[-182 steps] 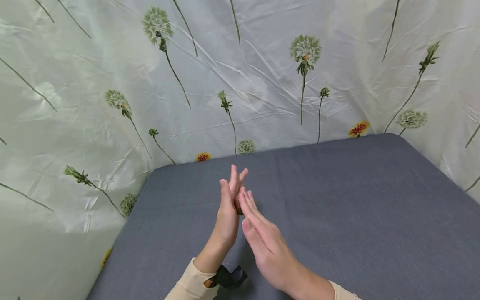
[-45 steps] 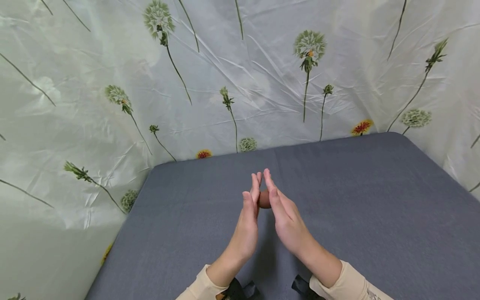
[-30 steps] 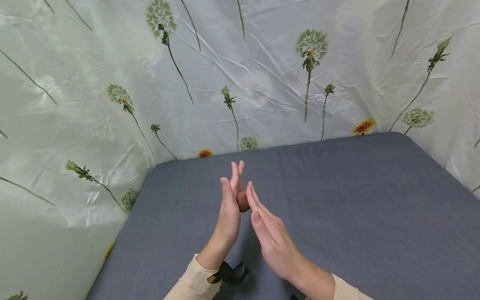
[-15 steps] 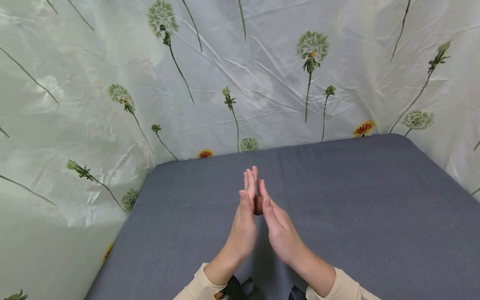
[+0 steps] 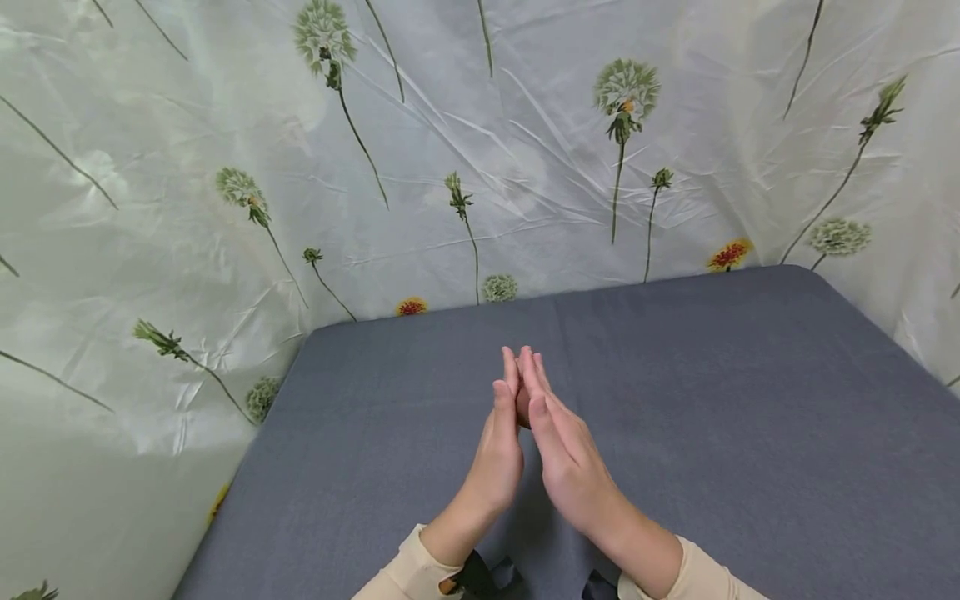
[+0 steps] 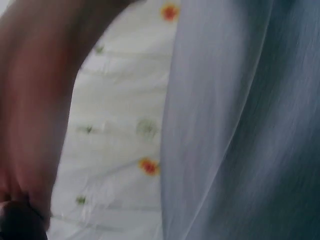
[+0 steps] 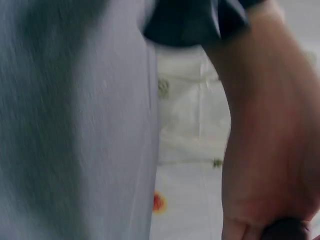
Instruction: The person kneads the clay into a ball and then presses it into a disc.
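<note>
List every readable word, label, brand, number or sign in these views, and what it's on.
None readable in any view.
Dandelion-print sheet: printed flowers, no lettering visible.
Grey cloth: no lettering visible.
Right cream sleeve: any print is too small or cut off to read.
Brown lump between left hand and right hand: mostly hidden, no marking legible.

Ball between hands, curtain behind
</note>
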`<state>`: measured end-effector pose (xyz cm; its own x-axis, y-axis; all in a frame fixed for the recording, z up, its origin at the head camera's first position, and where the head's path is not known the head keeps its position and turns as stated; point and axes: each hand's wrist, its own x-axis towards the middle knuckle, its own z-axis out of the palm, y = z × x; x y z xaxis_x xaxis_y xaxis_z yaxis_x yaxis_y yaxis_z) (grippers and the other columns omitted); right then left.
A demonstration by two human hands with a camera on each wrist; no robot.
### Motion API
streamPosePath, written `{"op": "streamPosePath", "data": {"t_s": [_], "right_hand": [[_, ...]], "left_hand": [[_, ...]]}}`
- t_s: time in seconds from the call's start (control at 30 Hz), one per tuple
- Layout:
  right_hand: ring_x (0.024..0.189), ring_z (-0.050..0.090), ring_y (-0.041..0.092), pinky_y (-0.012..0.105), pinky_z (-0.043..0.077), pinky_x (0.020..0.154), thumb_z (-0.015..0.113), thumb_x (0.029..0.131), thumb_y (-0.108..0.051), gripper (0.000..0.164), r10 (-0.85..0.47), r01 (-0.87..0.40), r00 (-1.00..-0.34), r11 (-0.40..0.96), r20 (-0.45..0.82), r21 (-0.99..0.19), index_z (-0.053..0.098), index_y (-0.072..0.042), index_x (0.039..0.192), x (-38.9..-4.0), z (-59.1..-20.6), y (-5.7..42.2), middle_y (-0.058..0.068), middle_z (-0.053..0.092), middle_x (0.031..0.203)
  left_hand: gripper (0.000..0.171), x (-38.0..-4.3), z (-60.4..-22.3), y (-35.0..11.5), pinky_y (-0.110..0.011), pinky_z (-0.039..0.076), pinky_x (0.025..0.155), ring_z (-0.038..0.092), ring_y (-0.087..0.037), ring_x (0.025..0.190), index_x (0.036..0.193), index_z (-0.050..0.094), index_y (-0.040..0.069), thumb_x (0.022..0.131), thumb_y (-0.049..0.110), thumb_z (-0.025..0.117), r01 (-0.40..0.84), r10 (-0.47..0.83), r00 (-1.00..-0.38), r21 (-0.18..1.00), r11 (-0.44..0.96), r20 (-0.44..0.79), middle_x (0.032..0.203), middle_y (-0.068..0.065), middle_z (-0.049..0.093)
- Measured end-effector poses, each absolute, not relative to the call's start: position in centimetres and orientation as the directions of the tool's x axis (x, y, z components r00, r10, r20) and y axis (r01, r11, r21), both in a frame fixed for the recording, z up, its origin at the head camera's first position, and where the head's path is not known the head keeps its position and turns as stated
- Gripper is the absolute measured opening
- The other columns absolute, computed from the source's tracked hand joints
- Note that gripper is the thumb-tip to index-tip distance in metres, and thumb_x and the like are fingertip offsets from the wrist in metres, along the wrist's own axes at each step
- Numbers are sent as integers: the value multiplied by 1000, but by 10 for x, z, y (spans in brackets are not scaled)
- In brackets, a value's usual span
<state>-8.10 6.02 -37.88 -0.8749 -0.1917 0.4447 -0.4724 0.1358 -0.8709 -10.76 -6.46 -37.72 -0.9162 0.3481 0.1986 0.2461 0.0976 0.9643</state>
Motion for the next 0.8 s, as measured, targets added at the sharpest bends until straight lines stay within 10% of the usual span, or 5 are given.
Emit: {"op": "streamPosePath", "data": {"t_s": [0.3, 0.4, 0.5, 0.63, 0.8], "right_hand": [[168, 7, 27, 14, 14, 125, 12, 121, -33, 58, -266, -304, -921, 33, 285, -952, 4, -9, 173, -93, -384, 60, 4, 5, 182], [167, 9, 25, 15, 14, 126, 14, 121, -31, 56, -319, -302, -907, 34, 276, -953, 5, -10, 172, -85, -386, 52, 2, 7, 181], [167, 10, 25, 8, 14, 123, 20, 121, -25, 54, -349, -361, -879, 43, 325, -932, 11, -9, 172, -74, -386, 46, 1, 10, 181], [167, 16, 27, 9, 14, 125, 28, 119, -15, 52, -342, -480, -835, 71, 431, -874, 23, -6, 170, -67, -384, 43, 6, 18, 180], [165, 25, 22, 17, 15, 130, 33, 117, -9, 49, -265, -577, -807, 160, 528, -801, 35, -3, 167, -76, -381, 47, 8, 32, 176]], "left_hand": [[67, -95, -364, -68, -61, 1, 134, -5, -18, 169, 173, -2, 24, 114, 56, -4, 292, 343, -909, 949, 115, 238, 181, 10, 3], [71, -101, -355, -77, -54, 20, 131, 26, -14, 162, 172, -3, 32, 110, 66, -4, 275, 301, -922, 959, 69, 243, 180, 16, 8], [76, -111, -349, -86, -30, 49, 98, 61, -11, 96, 172, -1, 39, 105, 76, -2, 221, 252, -945, 975, 23, 209, 178, 21, 15], [84, -123, -349, -93, -20, 41, 65, 64, -13, 110, 173, -1, 35, 103, 80, -1, 140, 243, -959, 989, -49, 147, 179, 17, 18], [86, -118, -356, -87, -40, 39, 126, 17, -20, 167, 174, -3, 25, 105, 76, -1, 80, 322, -941, 992, -96, 107, 181, 8, 14]]}}
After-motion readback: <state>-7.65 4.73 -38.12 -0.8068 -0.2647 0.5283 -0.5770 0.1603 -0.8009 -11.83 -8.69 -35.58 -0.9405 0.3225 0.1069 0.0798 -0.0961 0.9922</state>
